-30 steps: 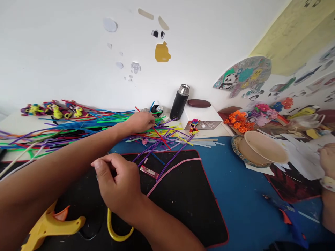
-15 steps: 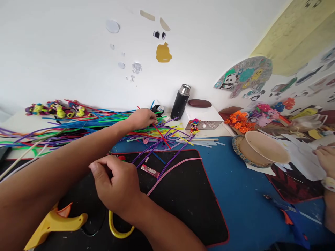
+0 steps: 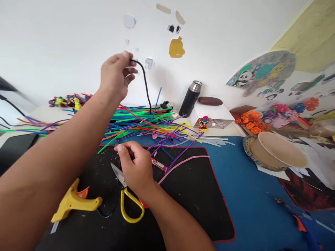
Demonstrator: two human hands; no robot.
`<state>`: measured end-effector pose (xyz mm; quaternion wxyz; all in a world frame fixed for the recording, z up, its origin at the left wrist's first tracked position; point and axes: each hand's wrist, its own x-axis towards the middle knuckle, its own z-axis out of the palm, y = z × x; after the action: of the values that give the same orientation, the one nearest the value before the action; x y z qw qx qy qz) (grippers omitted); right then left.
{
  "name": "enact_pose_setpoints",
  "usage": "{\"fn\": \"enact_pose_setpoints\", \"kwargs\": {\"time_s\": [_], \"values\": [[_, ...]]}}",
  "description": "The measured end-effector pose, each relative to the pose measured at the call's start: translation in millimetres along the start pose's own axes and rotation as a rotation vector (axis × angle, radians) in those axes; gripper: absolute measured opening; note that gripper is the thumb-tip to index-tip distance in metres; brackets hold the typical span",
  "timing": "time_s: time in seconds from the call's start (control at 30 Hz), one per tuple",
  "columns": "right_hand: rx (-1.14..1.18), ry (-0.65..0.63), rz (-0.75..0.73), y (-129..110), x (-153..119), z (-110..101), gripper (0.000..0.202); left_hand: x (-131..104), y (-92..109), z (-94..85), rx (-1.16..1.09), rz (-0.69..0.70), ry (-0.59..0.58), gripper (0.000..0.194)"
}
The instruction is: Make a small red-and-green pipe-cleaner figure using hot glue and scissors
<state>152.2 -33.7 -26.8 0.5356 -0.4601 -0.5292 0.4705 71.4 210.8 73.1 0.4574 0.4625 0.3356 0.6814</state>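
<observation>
My left hand [image 3: 115,75] is raised in front of the wall, pinching the end of a black pipe cleaner [image 3: 145,82]. The pipe cleaner curves down into a heap of coloured pipe cleaners [image 3: 133,120]. Over the black mat, my right hand [image 3: 137,165] is closed, thumb against fingers; a small dark bit shows at its fingertips, too unclear to name. Scissors with yellow handles [image 3: 132,207] lie under and beside this hand, partly hidden. A pink lighter [image 3: 159,164] rests just to its right, and a yellow glue gun [image 3: 78,200] lies to the left.
Behind the heap stand a black thermos [image 3: 190,99] and a white box [image 3: 217,116], with a small pipe-cleaner figure [image 3: 203,123] before it. To the right are a beige bowl [image 3: 282,150], orange flowers [image 3: 251,121] and a blue glue gun [image 3: 305,223]. More figures [image 3: 69,101] sit back left.
My left hand has risen out of the heap, drawing up the black pipe cleaner. My view has shifted left. Another person's hand at the right edge is out of sight.
</observation>
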Motion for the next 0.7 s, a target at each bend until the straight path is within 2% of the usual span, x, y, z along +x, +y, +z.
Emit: {"fn": "enact_pose_setpoints", "kwargs": {"time_s": [0.07, 0.1, 0.17, 0.27, 0.33, 0.47, 0.57, 0.7], "values": [[-0.009, -0.01, -0.004, 2, 0, 1, 0.037, -9, 10, -6.4, 0.191, -0.084, -0.089, 0.018], [-0.01, -0.012, -0.007, 4, 0, 1, 0.037, -15, 14, -10.6, 0.208, -0.105, -0.11, 0.018], [-0.002, -0.002, -0.011, 7, 2, 1, 0.037, -27, 23, -22.3, 0.176, -0.095, -0.072, 0.02], [0.036, 0.015, 0.018, 13, 6, 0, 0.041, -43, 37, -47.4, -0.037, -0.071, 0.037, 0.027], [0.068, 0.022, 0.042, 15, 9, -2, 0.045, -56, 46, -65.7, -0.048, -0.121, 0.084, 0.035], [0.131, 0.003, 0.061, 15, 13, -5, 0.047, -88, 60, -93.4, -0.128, -0.191, 0.079, 0.043], [0.144, -0.008, 0.056, 16, 14, -6, 0.049, -111, 66, -101.1, -0.191, -0.227, 0.139, 0.044], [0.176, -0.062, 0.084, 23, 14, -4, 0.055, -130, 66, -99.2, -0.196, -0.262, 0.15, 0.038]]}}
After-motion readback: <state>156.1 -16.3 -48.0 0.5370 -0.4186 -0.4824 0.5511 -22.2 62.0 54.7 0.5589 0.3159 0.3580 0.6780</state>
